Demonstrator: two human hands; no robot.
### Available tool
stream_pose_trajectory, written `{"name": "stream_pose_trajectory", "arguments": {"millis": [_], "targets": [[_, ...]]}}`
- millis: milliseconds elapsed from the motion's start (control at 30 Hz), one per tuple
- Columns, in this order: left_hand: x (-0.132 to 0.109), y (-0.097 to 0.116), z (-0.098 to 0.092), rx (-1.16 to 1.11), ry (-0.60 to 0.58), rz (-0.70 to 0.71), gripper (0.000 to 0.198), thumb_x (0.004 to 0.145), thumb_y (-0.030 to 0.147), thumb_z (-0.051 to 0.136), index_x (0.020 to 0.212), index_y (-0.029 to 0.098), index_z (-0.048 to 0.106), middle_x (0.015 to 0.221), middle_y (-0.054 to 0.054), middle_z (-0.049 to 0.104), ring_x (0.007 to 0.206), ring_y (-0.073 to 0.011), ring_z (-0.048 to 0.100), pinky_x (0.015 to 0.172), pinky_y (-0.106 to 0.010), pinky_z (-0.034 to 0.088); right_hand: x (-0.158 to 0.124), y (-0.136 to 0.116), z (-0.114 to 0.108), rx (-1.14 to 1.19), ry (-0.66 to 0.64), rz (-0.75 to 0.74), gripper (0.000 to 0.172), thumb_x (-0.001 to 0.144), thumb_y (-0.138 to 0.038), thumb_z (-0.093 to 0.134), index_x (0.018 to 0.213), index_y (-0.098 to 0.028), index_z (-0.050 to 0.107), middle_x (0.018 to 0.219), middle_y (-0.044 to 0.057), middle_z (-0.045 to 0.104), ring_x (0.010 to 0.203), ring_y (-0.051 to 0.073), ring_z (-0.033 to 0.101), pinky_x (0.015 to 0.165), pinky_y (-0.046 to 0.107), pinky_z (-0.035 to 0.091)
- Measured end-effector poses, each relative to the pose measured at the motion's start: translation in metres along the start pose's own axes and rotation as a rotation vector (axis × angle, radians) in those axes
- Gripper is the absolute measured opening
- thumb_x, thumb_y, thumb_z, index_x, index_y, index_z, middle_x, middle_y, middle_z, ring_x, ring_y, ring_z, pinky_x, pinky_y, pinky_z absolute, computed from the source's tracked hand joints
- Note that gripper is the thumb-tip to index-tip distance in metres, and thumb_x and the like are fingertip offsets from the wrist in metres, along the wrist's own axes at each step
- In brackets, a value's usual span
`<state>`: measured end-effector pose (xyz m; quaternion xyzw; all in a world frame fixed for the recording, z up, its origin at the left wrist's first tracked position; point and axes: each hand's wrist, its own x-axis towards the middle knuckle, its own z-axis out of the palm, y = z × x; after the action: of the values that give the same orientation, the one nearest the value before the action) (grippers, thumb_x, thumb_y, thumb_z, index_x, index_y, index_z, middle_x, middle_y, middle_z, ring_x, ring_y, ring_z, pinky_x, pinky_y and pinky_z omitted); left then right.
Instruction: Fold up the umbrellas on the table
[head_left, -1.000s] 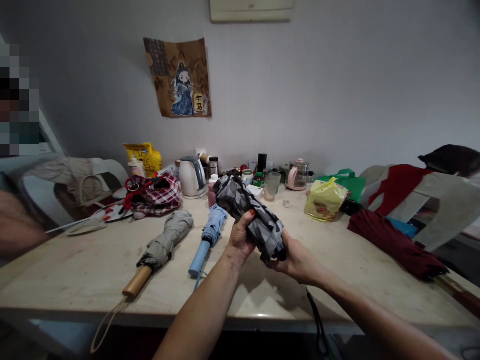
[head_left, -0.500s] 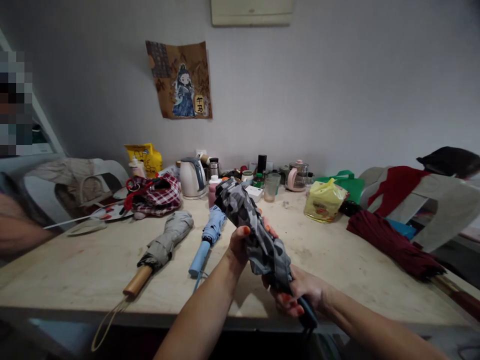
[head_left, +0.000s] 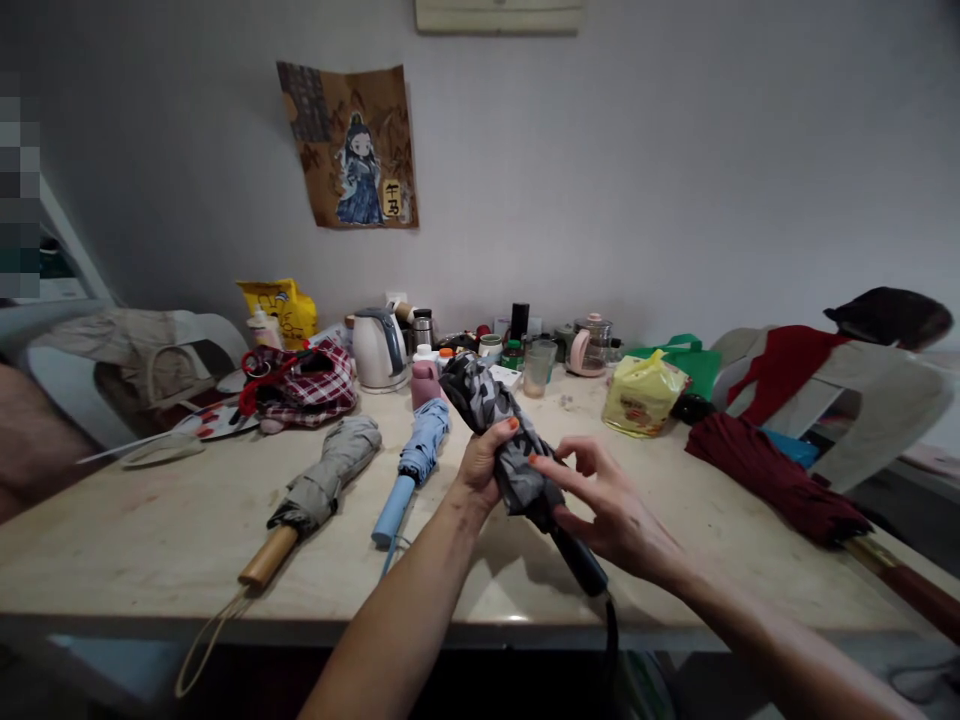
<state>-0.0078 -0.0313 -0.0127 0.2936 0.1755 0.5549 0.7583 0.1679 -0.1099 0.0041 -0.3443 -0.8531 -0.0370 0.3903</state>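
Note:
A folded grey camouflage umbrella (head_left: 521, 475) slants over the table in front of me, its black handle pointing down to the right with a strap hanging off. My left hand (head_left: 487, 462) is wrapped around its middle, thumb on top. Beside the lower fabric, my right hand (head_left: 611, 510) has its fingers spread; the fingertips are at the cloth near the handle, and whether they press on it I cannot tell. To the left lie a folded light blue umbrella (head_left: 425, 440) and a folded grey umbrella (head_left: 330, 475) with a wooden handle. A dark red umbrella (head_left: 772, 480) lies at the right.
Along the back of the wooden table (head_left: 187, 540) stand a white kettle (head_left: 380, 350), a pink bottle (head_left: 426, 385), a glass (head_left: 537, 370) and a teapot (head_left: 591, 348). A checkered bag (head_left: 315, 385) is at left, a yellow package (head_left: 643, 395) at right. Another person's arm (head_left: 30, 430) shows at far left.
My right hand has let go of the umbrella's handle and moved up to the fabric with its fingers spread. My left hand keeps its hold. The fabric looks more tightly gathered.

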Motion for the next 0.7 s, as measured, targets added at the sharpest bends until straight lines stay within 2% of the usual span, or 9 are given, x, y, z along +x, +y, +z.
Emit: {"name": "stream_pose_trajectory", "arguments": {"millis": [67,167,233,300,400,467,533,600,700], "targets": [[0.0,0.0,0.001,0.006,0.014,-0.027,0.029,0.058,0.027,0.081,0.076,0.013,0.064,0.067,-0.003,0.07,0.059,-0.0166,0.065,0.067,-0.031,0.053,0.004,-0.002,0.0,0.004,-0.014,-0.024,0.032,0.086,-0.013,0.052,0.11,-0.026,0.068,0.092,0.006,0.055,0.078,0.018,0.054,0.067,0.029,0.047],[-0.001,0.002,0.002,-0.006,0.016,-0.076,0.024,0.061,0.025,0.078,0.076,0.013,0.064,0.069,-0.005,0.071,0.064,-0.0192,0.067,0.073,-0.035,0.055,0.015,0.008,-0.009,0.103,0.075,0.129,0.021,0.093,-0.023,0.048,0.094,-0.021,0.068,0.076,0.003,0.055,0.067,0.015,0.053,0.061,0.027,0.043],[-0.002,0.002,0.002,-0.023,0.018,-0.08,0.02,0.061,0.02,0.077,0.075,0.013,0.064,0.069,-0.005,0.071,0.063,-0.0179,0.067,0.074,-0.033,0.054,0.025,0.021,-0.017,0.153,0.192,0.295,0.024,0.093,-0.034,0.049,0.088,-0.019,0.067,0.068,0.001,0.053,0.06,0.014,0.049,0.057,0.026,0.039],[-0.002,0.001,0.0,-0.026,0.0,-0.084,0.018,0.062,0.018,0.077,0.075,0.012,0.065,0.069,-0.004,0.071,0.062,-0.0165,0.066,0.074,-0.031,0.054,0.034,0.035,-0.024,0.211,0.28,0.431,0.032,0.09,-0.045,0.052,0.076,-0.018,0.063,0.059,-0.002,0.045,0.053,0.012,0.04,0.051,0.025,0.032],[-0.001,-0.001,-0.002,0.019,-0.093,-0.155,0.025,0.063,0.023,0.077,0.082,0.009,0.068,0.076,-0.008,0.073,0.07,-0.0211,0.069,0.083,-0.036,0.053,0.043,0.047,-0.029,0.298,0.312,0.535,0.044,0.082,-0.053,0.058,0.056,-0.02,0.045,0.051,-0.005,0.034,0.047,0.008,0.028,0.046,0.025,0.021],[0.001,-0.002,-0.003,0.041,-0.125,-0.19,0.032,0.063,0.026,0.077,0.086,0.006,0.069,0.08,-0.011,0.074,0.076,-0.0234,0.07,0.087,-0.038,0.052,0.045,0.045,-0.029,0.358,0.338,0.592,0.049,0.077,-0.054,0.064,0.053,-0.021,0.038,0.048,-0.006,0.031,0.046,0.006,0.024,0.044,0.024,0.016],[0.002,-0.003,-0.003,0.038,-0.081,-0.174,0.032,0.062,0.026,0.078,0.087,0.006,0.069,0.08,-0.01,0.074,0.074,-0.0217,0.069,0.086,-0.036,0.051,0.047,0.035,-0.029,0.5,0.383,0.643,0.049,0.074,-0.053,0.069,0.053,-0.02,0.039,0.047,-0.006,0.032,0.044,0.005,0.023,0.043,0.024,0.014],[0.002,-0.004,-0.001,0.033,-0.014,-0.143,0.03,0.062,0.025,0.078,0.084,0.007,0.068,0.077,-0.008,0.073,0.07,-0.0193,0.068,0.081,-0.033,0.052,0.051,0.022,-0.029,0.705,0.448,0.667,0.046,0.072,-0.05,0.073,0.055,-0.019,0.043,0.047,-0.006,0.035,0.043,0.005,0.025,0.042,0.023,0.016],[-0.001,-0.005,0.002,0.044,0.016,-0.15,0.029,0.06,0.026,0.077,0.081,0.008,0.067,0.074,-0.007,0.072,0.067,-0.0181,0.066,0.074,-0.031,0.053,0.06,0.006,-0.027,0.931,0.53,0.676,0.042,0.066,-0.043,0.078,0.057,-0.02,0.044,0.047,-0.007,0.037,0.042,0.005,0.029,0.04,0.021,0.021]]}}
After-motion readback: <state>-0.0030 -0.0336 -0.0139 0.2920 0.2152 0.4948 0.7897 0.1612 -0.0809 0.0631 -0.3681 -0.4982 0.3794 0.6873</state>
